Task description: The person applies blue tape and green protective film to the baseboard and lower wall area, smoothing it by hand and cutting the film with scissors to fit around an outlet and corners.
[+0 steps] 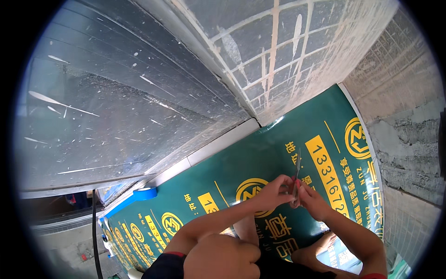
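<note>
Before me, my left hand [276, 192] and my right hand [314, 202] meet over a green sheet with yellow print [260, 153]. Between them is a small pair of scissors [298, 163], its thin metal blades pointing away from me and its reddish handles partly covered by fingers. The left fingers pinch the handles from one side. On the other side, the right fingers are closed around them. The scissors are held above the sheet, which covers the floor.
A roll of blue tape [145, 193] lies at left on the sheet's edge, a blue strip running from it. A paint-spattered dark panel [116, 93] and a tiled wall corner [278, 51] stand ahead. A black cable [95, 237] hangs at left; my bent knee [223, 258] is close in front.
</note>
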A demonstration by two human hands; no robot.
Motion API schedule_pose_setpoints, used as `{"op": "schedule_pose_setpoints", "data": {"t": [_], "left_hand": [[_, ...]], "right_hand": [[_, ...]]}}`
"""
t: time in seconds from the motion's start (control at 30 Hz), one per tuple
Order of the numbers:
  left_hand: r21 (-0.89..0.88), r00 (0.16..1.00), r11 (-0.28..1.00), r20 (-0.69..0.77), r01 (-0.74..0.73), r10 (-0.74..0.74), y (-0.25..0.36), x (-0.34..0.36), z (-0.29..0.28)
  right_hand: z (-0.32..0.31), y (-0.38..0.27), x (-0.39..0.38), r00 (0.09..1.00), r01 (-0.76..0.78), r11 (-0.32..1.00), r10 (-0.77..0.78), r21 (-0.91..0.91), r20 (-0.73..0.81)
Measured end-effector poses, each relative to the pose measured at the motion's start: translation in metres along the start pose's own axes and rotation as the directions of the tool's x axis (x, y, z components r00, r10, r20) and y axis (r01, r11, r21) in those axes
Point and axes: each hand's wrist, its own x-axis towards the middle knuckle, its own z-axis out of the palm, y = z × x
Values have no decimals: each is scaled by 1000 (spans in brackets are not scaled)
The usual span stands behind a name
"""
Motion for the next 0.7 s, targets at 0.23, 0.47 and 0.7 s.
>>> {"op": "schedule_pose_setpoints", "data": {"t": [0.23,0.47,0.7], "left_hand": [[125,977,987,-172,-103,124,-6,7,-19],[417,979,908,-170,-31,112,29,-3,-27],[901,463,400,-429,166,775,18,55,-151]], "right_hand": [[26,-41,11,997,-34,979,20,201,72],[28,-21,52,993,54,994,-44,99,-106],[51,-41,56,994,63,981,-78,-183,-81]]}}
